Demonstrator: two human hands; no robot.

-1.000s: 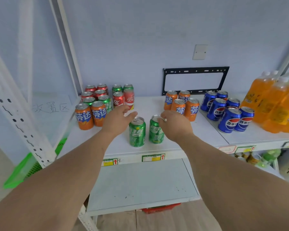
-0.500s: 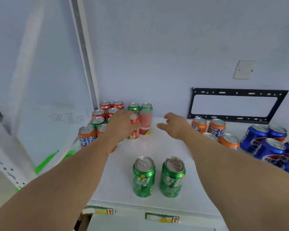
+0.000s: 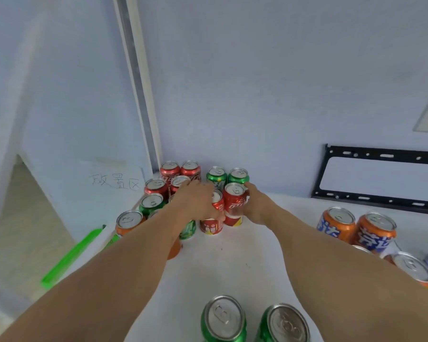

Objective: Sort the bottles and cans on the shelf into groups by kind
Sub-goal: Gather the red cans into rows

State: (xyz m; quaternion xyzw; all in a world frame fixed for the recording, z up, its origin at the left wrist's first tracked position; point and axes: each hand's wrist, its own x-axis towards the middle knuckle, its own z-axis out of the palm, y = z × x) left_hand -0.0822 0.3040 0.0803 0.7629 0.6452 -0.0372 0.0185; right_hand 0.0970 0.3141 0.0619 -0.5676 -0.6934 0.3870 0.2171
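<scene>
Two red cola cans (image 3: 234, 206) stand between the hands: left hand (image 3: 195, 202) wraps one, right hand (image 3: 256, 206) curls round the other. Rigid, likely slick aluminium; mid-body grips suit them.

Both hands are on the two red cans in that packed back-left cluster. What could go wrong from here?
1. The left hand grips one red can and the right hand the other red can; the cans stand close together, so lifting both may knock them against each other.
2. The green cans behind sit close and could tip.
3. The left forearm crosses over an orange can and might sweep it off the shelf edge.
</scene>
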